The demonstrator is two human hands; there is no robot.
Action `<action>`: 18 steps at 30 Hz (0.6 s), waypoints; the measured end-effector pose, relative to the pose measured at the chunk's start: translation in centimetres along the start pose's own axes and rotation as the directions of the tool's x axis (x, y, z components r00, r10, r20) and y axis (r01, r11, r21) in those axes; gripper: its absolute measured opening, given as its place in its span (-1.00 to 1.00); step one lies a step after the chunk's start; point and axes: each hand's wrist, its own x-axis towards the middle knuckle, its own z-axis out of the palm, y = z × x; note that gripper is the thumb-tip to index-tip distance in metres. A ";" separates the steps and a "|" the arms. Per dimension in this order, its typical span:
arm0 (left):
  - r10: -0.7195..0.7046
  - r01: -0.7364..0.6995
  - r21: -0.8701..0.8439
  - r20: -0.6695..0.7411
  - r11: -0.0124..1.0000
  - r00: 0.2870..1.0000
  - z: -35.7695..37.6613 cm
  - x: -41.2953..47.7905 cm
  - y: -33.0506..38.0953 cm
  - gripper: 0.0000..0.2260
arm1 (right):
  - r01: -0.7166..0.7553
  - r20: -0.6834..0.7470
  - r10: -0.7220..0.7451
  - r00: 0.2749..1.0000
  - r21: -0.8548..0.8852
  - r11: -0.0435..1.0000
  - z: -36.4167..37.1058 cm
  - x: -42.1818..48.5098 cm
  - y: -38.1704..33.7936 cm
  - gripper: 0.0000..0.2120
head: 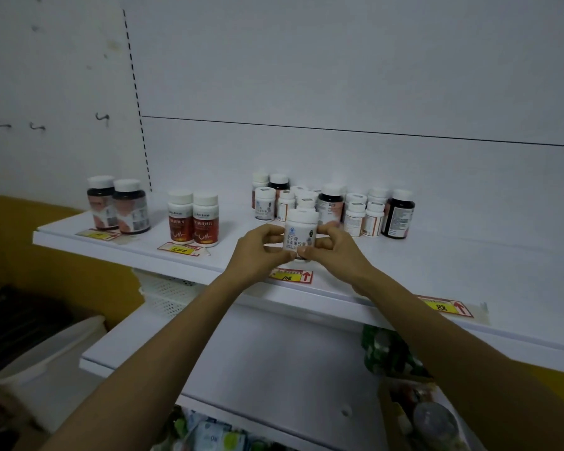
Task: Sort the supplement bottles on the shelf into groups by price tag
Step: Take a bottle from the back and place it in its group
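A white supplement bottle (301, 234) with a white cap is held upright over the top shelf (437, 265), above the yellow price tag marked 108 (292, 275). My left hand (258, 252) grips its left side and my right hand (334, 252) pinches its right side. Behind it stands a mixed cluster of white and dark bottles (336, 205). Two dark bottles (119, 205) stand at the far left behind a yellow tag (99, 235). Two red-labelled bottles (193, 218) stand behind the tag marked 200 (179, 249). Another tag, marked 88 (445, 306), sits at the right front edge.
A lower white shelf (241, 353) juts out beneath, with green packets (388, 349) at its right. More packaged goods (215, 434) lie below. A white perforated basket (170, 294) sits under the top shelf at left. Hooks (102, 117) stick out of the wall at left.
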 end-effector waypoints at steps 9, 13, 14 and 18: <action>-0.093 0.091 0.102 0.020 0.991 0.995 -1.3 2.8 -3.9 -0.60 | -0.023 0.065 0.031 0.997 -0.119 0.993 2.7 2.9 1.9 -0.44; -0.089 0.083 0.088 0.075 0.993 0.993 -1.9 3.4 -4.9 -0.50 | -0.023 0.035 0.028 0.999 -0.117 0.993 3.0 3.3 2.5 -0.41; -0.087 0.079 0.091 0.080 0.993 0.993 -1.9 3.5 -5.2 -0.49 | -0.022 0.035 0.026 0.999 -0.117 0.993 2.9 3.3 2.6 -0.41; -0.067 0.057 0.099 0.095 0.993 0.993 -1.6 3.5 -5.7 -0.44 | -0.016 0.026 0.018 0.999 -0.088 0.996 2.9 3.3 3.2 -0.40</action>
